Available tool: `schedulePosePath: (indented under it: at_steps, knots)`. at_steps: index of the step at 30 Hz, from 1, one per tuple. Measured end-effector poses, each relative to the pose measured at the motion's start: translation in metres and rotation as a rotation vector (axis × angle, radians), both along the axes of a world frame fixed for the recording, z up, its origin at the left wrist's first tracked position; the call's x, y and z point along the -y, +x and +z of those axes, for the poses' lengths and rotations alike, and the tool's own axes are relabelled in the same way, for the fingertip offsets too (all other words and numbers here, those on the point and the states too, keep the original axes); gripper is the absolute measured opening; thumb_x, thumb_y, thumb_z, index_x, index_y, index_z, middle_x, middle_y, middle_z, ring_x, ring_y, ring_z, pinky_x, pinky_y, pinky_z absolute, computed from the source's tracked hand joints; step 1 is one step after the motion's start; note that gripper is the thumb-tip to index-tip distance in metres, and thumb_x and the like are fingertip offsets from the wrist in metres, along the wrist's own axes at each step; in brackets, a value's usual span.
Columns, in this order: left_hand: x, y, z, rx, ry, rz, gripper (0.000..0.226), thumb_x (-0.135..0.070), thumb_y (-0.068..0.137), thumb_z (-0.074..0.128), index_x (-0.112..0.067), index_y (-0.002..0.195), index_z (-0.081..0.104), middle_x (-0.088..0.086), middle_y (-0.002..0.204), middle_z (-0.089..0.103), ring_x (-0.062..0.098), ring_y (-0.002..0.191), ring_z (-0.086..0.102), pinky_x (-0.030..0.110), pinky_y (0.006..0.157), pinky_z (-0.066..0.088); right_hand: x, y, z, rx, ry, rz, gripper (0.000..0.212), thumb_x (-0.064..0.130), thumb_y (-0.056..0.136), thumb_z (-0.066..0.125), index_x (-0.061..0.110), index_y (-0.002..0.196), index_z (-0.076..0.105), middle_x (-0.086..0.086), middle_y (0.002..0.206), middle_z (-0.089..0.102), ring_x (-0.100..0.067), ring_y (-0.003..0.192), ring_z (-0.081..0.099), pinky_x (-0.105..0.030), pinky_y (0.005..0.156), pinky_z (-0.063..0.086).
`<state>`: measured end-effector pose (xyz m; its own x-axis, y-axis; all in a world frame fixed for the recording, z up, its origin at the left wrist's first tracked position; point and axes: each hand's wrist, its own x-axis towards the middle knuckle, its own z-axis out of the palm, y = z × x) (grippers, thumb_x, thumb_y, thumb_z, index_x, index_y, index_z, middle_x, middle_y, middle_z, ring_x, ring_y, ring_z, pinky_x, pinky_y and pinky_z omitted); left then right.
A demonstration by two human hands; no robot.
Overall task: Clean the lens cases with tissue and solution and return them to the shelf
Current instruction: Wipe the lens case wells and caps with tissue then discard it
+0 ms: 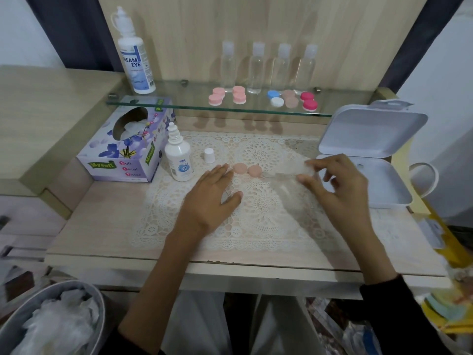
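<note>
From my remote seat I see the left hand [212, 196] lying flat on the lace mat [266, 221], fingers straight and holding nothing. Its fingertips are just beside the peach lens case [247, 169], which sits on the mat with both caps on. I cannot tell whether they touch it. The right hand [335, 183] is raised to the right of the case, thumb and fingers pinching a pale tissue [291, 172] that is too blurred to make out clearly.

Left of the case stands the small solution bottle [178, 155], uncapped, with its white cap [209, 155] upright just beside it. The tissue box [125, 147] is further left. On the glass shelf [179, 105] behind I count five more lens cases [275, 98], four clear bottles [256, 67] and a large solution bottle [135, 62]. An open white box [368, 160] lies at the right, and a bin [58, 324] with crumpled tissues is at lower left.
</note>
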<state>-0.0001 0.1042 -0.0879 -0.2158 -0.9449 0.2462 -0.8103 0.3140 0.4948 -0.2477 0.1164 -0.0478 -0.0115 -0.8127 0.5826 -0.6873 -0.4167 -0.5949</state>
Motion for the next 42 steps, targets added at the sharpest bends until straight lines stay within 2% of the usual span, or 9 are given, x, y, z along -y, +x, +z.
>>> schedulePosePath:
  at_steps: [4,8,11,14,18,25,32,35,42]
  knots:
    - [0.001,0.001,-0.001,-0.02,0.01,0.0,0.059,-0.041,0.096,0.047,-0.018,0.147,0.031,-0.006,0.156,0.02,0.003,0.143,0.009,0.009,0.107,-0.006,0.008,0.03,-0.017,-0.034,0.167,0.115,0.029,0.034,0.081,0.075,0.016,0.104,0.072,0.004,0.096,0.056,0.003,0.082,0.047,-0.013,0.071,0.036]
    - [0.003,0.003,-0.003,-0.058,0.009,-0.001,0.061,-0.045,0.09,0.053,-0.018,0.144,0.039,-0.005,0.154,0.026,0.006,0.143,0.016,0.014,0.111,0.0,0.013,0.049,-0.028,-0.016,0.263,0.128,0.029,0.033,0.08,0.076,0.017,0.103,0.073,0.007,0.1,0.053,-0.008,0.096,0.047,-0.017,0.077,0.035]
    - [0.002,0.004,-0.001,-0.172,0.017,-0.024,0.064,-0.049,0.076,0.055,-0.021,0.133,0.053,-0.008,0.146,0.041,0.005,0.138,0.029,0.018,0.113,0.015,0.015,0.055,-0.034,-0.062,0.252,0.114,0.03,0.037,0.079,0.076,0.017,0.101,0.073,0.005,0.104,0.055,-0.017,0.105,0.047,-0.025,0.085,0.039]
    - [0.001,0.005,0.001,-0.267,0.013,-0.039,0.051,-0.043,0.071,0.063,-0.023,0.118,0.065,-0.007,0.136,0.051,0.006,0.131,0.04,0.025,0.11,0.029,0.018,0.054,-0.037,-0.124,0.255,0.123,0.033,0.039,0.079,0.075,0.016,0.103,0.073,0.003,0.107,0.057,-0.021,0.105,0.047,-0.034,0.088,0.04]
    - [0.002,0.004,0.0,-0.288,0.003,-0.042,0.037,-0.04,0.074,0.063,-0.026,0.108,0.068,-0.009,0.132,0.053,0.005,0.13,0.042,0.024,0.108,0.029,0.018,0.052,-0.039,-0.116,0.248,0.133,0.034,0.038,0.079,0.076,0.017,0.105,0.073,0.003,0.107,0.056,-0.02,0.105,0.047,-0.035,0.088,0.04]
    - [0.003,0.005,-0.002,-0.303,0.01,-0.041,0.035,-0.039,0.075,0.063,-0.025,0.107,0.069,-0.009,0.131,0.054,0.005,0.129,0.042,0.027,0.109,0.031,0.017,0.052,-0.041,-0.076,0.239,0.137,0.034,0.037,0.077,0.078,0.019,0.107,0.073,0.006,0.106,0.056,-0.02,0.105,0.048,-0.033,0.089,0.04]
    - [0.001,0.004,0.001,-0.342,-0.014,-0.039,0.033,-0.035,0.074,0.066,-0.023,0.105,0.07,-0.007,0.125,0.06,0.003,0.122,0.049,0.022,0.105,0.035,0.017,0.052,-0.04,-0.064,0.247,0.134,0.034,0.037,0.078,0.077,0.02,0.106,0.073,0.006,0.105,0.056,-0.018,0.105,0.047,-0.035,0.091,0.04]
    - [-0.002,0.004,0.007,-0.435,-0.088,-0.042,0.028,-0.025,0.076,0.068,-0.016,0.102,0.071,-0.004,0.113,0.067,0.002,0.109,0.058,0.019,0.098,0.043,0.016,0.052,-0.04,-0.062,0.251,0.129,0.034,0.04,0.078,0.077,0.022,0.106,0.073,0.008,0.105,0.056,-0.016,0.105,0.046,-0.034,0.091,0.039]
    - [-0.017,0.006,0.028,-0.721,-0.289,0.097,0.014,-0.008,0.087,0.06,-0.007,0.097,0.07,-0.001,0.093,0.072,0.01,0.091,0.068,0.031,0.083,0.056,0.014,0.053,-0.039,-0.047,0.254,0.133,0.041,0.051,0.073,0.066,0.024,0.104,0.073,0.01,0.104,0.055,-0.014,0.104,0.046,-0.034,0.091,0.04]
